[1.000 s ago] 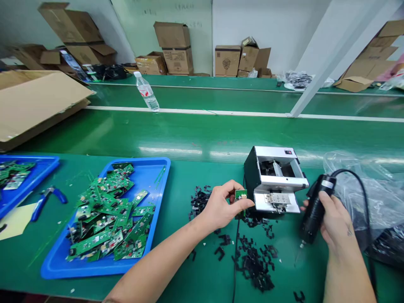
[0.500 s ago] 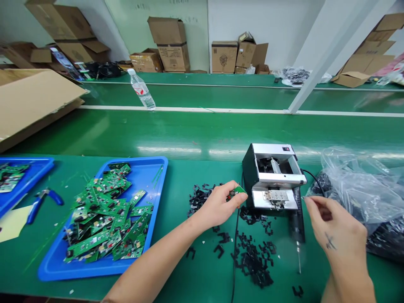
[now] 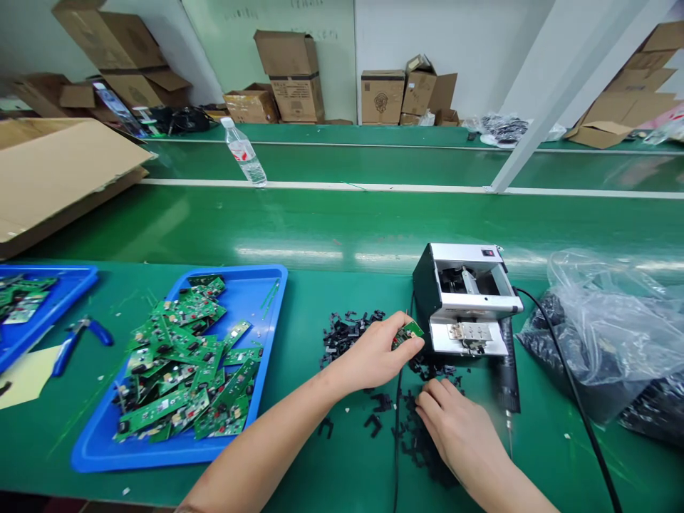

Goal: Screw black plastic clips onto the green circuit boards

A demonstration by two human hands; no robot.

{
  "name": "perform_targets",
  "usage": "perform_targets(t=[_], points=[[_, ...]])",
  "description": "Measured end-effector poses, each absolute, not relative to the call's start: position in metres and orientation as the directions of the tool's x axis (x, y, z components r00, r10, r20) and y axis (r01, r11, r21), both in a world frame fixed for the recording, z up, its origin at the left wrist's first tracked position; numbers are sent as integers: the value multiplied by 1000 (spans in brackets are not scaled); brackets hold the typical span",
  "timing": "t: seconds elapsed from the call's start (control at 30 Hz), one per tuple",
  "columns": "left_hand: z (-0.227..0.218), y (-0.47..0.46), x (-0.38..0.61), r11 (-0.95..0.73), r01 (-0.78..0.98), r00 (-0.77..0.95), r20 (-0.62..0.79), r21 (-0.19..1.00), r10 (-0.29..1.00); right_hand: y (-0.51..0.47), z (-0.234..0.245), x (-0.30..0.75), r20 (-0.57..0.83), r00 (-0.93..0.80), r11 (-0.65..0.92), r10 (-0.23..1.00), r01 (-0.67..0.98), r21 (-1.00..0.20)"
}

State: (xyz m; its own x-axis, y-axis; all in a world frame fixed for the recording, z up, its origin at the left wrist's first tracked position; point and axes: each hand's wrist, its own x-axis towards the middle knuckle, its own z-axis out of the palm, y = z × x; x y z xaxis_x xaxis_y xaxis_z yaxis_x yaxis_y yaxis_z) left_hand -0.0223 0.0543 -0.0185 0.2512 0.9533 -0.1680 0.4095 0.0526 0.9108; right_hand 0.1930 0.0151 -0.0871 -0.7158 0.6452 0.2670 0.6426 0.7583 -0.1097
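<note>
"At the near edge of the green bench point(image 3: 299, 463), what has the left hand point(image 3: 371, 360) got?"

"Thumb and fingers are pinched closed on a small green circuit board point(image 3: 409, 333); it sits up off the bench, just beside the black-and-silver benchtop machine point(image 3: 464, 299)."

"And the right hand point(image 3: 452, 427)?"

"Half curled, its fingers point(image 3: 430, 393) pressing down on a heap of black plastic scraps point(image 3: 422, 449); whether it has hold of a piece, I can't tell."

"What lies around them?"

"A black electric screwdriver point(image 3: 509, 367) lies just right of the machine; its black cord point(image 3: 574, 406) runs past a clear plastic bag point(image 3: 598, 335) with dark scraps inside; to the left, a blue tray point(image 3: 101, 456) is heaped with green circuit boards point(image 3: 182, 363); blue-handled pliers point(image 3: 80, 343) lie beside a second blue tray point(image 3: 69, 274)."

"And further off?"

"A green conveyor belt point(image 3: 320, 228) runs across; a plastic water bottle point(image 3: 244, 153) stands beyond it; cardboard boxes point(image 3: 288, 75) are stacked along the far wall point(image 3: 331, 43)."
</note>
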Motion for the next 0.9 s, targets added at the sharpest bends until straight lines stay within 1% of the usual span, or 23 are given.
perform_targets(t=[0.07,0.2,0.23,0.3,0.37,0.4,0.47,0.53,0.6,0.67,0.7,0.77,0.83,0.9], points=[[-17,54,-22,60,414,258,-179,909,949,16,-87,194,260,-712,755,653,641,-141],[-13,50,-23,78,404,282,-205,911,937,22,-75,198,250,-694,738,675,630,-242],[-11,49,-22,88,398,294,-218,913,931,25,-70,200,239,-677,716,696,628,-307],[-9,47,-21,106,389,330,-246,915,912,32,-59,204,180,-625,613,760,596,-518],[-7,45,-20,101,387,371,-255,916,893,39,-50,208,67,-566,412,822,510,-755],[-6,44,-19,89,386,390,-250,918,886,43,-46,210,11,-547,304,837,449,-840],[-4,42,-18,55,381,424,-228,923,877,49,-43,213,-51,-538,146,841,316,-937],[-2,41,-17,29,383,436,-208,923,876,53,-43,215,-43,-542,45,839,148,-988],[-1,40,-16,10,395,430,-194,919,882,53,-45,217,-16,-520,-23,854,-6,-1000],[-1,39,-16,-12,413,415,-177,911,892,52,-45,218,-23,-491,-73,871,-83,-994],[-2,39,-15,-23,422,409,-167,906,897,51,-46,217,-34,-479,-84,877,-83,-993],[-4,38,-14,-43,435,403,-151,899,903,51,-47,217,-34,-456,-48,890,-19,-999],[-5,38,-14,-58,430,405,-135,901,904,53,-48,217,8,-435,57,900,99,-993],[-6,38,-14,-65,416,411,-123,907,903,55,-50,218,76,-421,186,904,226,-956]])
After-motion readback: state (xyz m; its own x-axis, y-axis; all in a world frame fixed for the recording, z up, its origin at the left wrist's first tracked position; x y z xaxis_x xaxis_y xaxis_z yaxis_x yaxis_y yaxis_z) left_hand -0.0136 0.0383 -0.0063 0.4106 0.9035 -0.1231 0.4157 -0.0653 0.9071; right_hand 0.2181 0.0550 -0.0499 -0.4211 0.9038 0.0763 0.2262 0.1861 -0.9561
